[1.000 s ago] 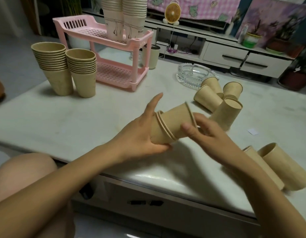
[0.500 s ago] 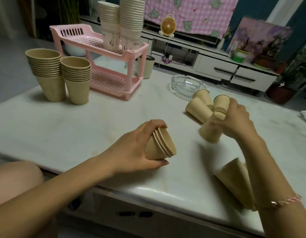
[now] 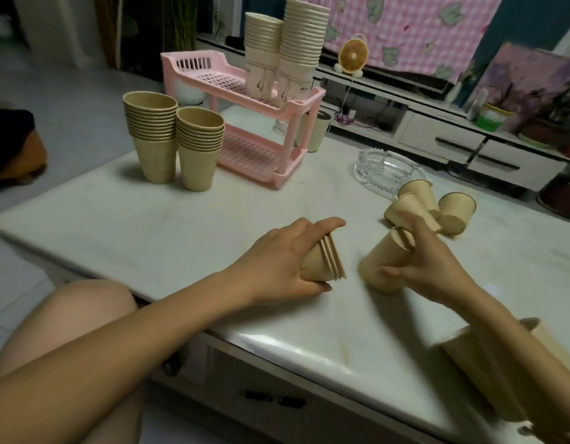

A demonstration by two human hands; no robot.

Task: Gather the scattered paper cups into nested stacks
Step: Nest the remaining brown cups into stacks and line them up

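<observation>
My left hand grips a short nested stack of tan paper cups, lying on its side with the rims facing right, low over the white table. Just to its right, my right hand holds a single tan cup, tilted, bottom toward the stack. Three loose tan cups lie behind my right hand. Another loose cup lies at the near right, partly hidden by my right forearm. Two upright nested stacks stand at the far left.
A pink two-tier rack at the back carries two tall stacks of white cups. A glass ashtray sits behind the loose cups. A pale mug stands behind the rack. My knee is at the near table edge.
My right hand picked one cup out of the loose group and brought it back toward the stack in my left hand. The left hand stayed low with its stack.
</observation>
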